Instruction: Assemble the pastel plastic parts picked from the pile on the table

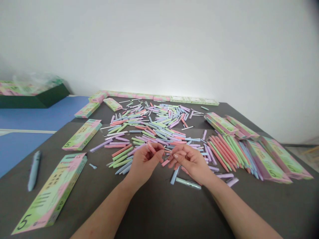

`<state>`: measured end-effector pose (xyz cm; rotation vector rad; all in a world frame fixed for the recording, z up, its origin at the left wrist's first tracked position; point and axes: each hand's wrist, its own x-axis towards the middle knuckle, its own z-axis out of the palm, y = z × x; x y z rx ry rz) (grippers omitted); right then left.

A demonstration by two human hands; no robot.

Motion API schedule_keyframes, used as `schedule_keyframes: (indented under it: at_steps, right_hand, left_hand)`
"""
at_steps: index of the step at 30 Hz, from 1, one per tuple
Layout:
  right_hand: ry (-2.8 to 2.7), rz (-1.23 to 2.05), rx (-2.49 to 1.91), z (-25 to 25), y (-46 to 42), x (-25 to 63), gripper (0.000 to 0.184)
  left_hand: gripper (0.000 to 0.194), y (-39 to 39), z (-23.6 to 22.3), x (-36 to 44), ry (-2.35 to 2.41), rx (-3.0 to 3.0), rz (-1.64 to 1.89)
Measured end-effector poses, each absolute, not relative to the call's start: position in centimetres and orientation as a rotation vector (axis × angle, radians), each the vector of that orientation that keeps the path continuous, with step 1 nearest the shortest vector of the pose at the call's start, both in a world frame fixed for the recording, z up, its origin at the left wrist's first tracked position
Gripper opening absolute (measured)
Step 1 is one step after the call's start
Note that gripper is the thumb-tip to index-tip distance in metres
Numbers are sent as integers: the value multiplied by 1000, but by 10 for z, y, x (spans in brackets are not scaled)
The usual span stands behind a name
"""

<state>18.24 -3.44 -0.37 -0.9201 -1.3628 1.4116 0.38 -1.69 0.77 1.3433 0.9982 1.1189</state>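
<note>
My left hand (146, 161) is closed in a pinch on a small pink pen part (151, 148), which sticks up past the fingers. To its right, my right hand (189, 162) has its fingertips drawn together; what lies between them is too small to make out. A pink piece (165, 162) shows by the right fingertips, and I cannot tell if it is held or lies on the table. Beyond both hands spreads a big heap of pastel pen parts (159, 127). Just below the right hand lie a blue cap (174, 176) and a clear-ended green piece (188, 183).
Printed pen boxes (47, 196) line the left side, and more boxes (270, 162) stand on the right. Pens sorted by colour (224, 151) lie beside those. A thick blue pen (34, 171) rests at the dark table's left edge. A dark green tray (50, 96) sits on a blue surface.
</note>
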Motion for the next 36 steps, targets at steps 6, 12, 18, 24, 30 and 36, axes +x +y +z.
schedule_keyframes:
  at_steps: [6,12,18,24,30,36]
  right_hand:
    - [-1416,1353,-929,-1,-37,179,16]
    - [-1468,1324,-939,-1,-37,179,17]
    - [-1369,1290,-876,1,-37,184,13]
    - [-1379,1282,-876,0,-37,184,11]
    - [-1384,1254,-898,-1,-37,184,13]
    - [-1371,1265,-899,-1,-37,183,13]
  left_hand:
    - [14,-18,11,4,943,1434,1128]
    - [18,-18,10,5,879,1454,1111]
    - [17,-18,6,2,998,1334,1125]
    - [18,-18,4,2,1004,1325,1122]
    - [19,-17,4,1,1013,1340,1123]
    - [18,-18,6,1,1012,1354,1119]
